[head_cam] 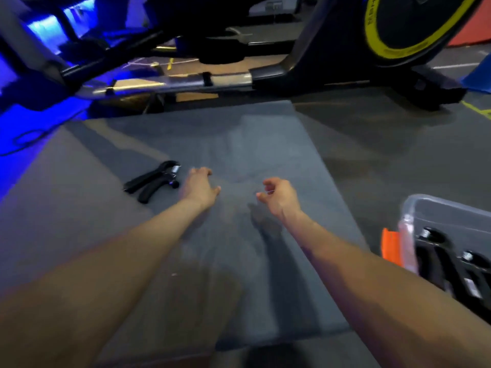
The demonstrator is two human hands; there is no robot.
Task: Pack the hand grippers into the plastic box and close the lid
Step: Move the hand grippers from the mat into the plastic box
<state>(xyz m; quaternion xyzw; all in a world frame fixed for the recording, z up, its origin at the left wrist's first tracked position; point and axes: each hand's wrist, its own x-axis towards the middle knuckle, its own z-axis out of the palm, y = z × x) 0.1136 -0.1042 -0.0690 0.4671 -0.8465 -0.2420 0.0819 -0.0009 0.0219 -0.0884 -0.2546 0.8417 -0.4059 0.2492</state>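
Observation:
A black hand gripper (152, 181) with a metal spring lies on the grey mat, left of centre. My left hand (200, 188) hovers just to its right, fingers apart and empty, not touching it. My right hand (279, 195) is further right over the mat, fingers loosely curled, holding nothing. At the right edge stands the clear plastic box (435, 208) with an orange latch (389, 244). Inside it lie black hand grippers (451, 264). Its lid is not visible.
The grey mat (212, 139) lies on a dark floor. An exercise bike (345, 49) with a yellow-rimmed flywheel and a long metal base bar stands behind the mat. Blue light falls on the left, where a cable (24, 142) lies.

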